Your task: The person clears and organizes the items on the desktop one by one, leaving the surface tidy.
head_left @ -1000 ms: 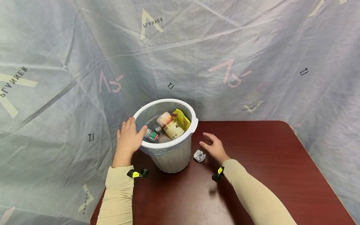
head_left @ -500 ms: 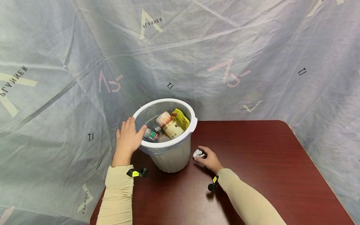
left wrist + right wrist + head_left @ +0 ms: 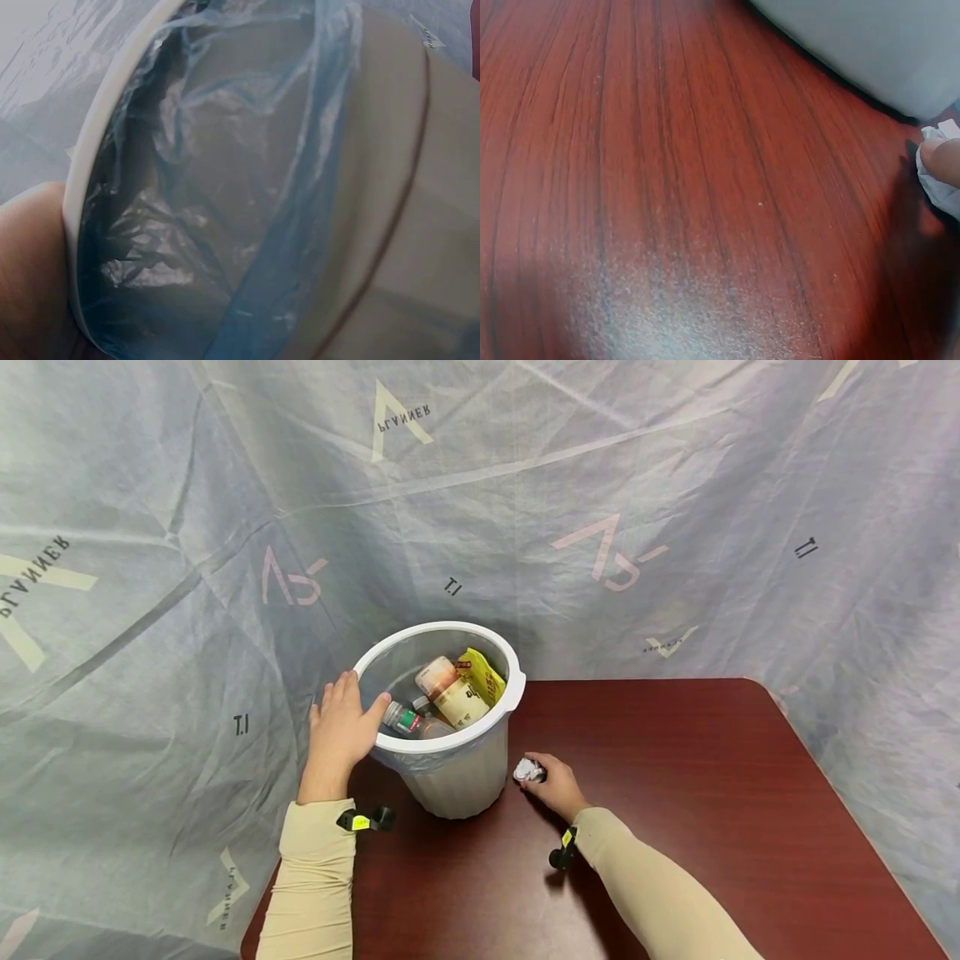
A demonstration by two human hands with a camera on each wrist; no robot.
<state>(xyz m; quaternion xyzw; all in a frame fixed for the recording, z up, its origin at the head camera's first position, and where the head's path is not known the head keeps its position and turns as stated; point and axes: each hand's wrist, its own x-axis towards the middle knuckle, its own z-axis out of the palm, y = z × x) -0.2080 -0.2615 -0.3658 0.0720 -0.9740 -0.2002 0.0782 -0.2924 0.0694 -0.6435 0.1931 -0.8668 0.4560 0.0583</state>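
Observation:
In the head view, a grey trash can (image 3: 457, 789) with a white rim (image 3: 512, 693) stands on the table, lined with a bluish bag (image 3: 285, 247). My left hand (image 3: 341, 727) rests on the left of that rim, fingers outstretched and thumb reaching over the opening. Right of the can's base, my right hand (image 3: 557, 787) pinches a crumpled paper ball (image 3: 527, 770) between thumb and fingers, low over the tabletop. At the right edge of the right wrist view, the thumb (image 3: 943, 161) presses on the white paper (image 3: 937, 187).
Inside the can lie a cream-and-orange container (image 3: 453, 693), a clear bottle with a green label (image 3: 411, 721) and a yellow packet (image 3: 483, 675). The dark red table (image 3: 675, 777) extends to the right. Grey printed sheeting (image 3: 480, 485) hangs behind and on both sides.
My right hand has come down and left onto the paper ball and now pinches it between thumb and fingers. My left hand has stayed on the rim.

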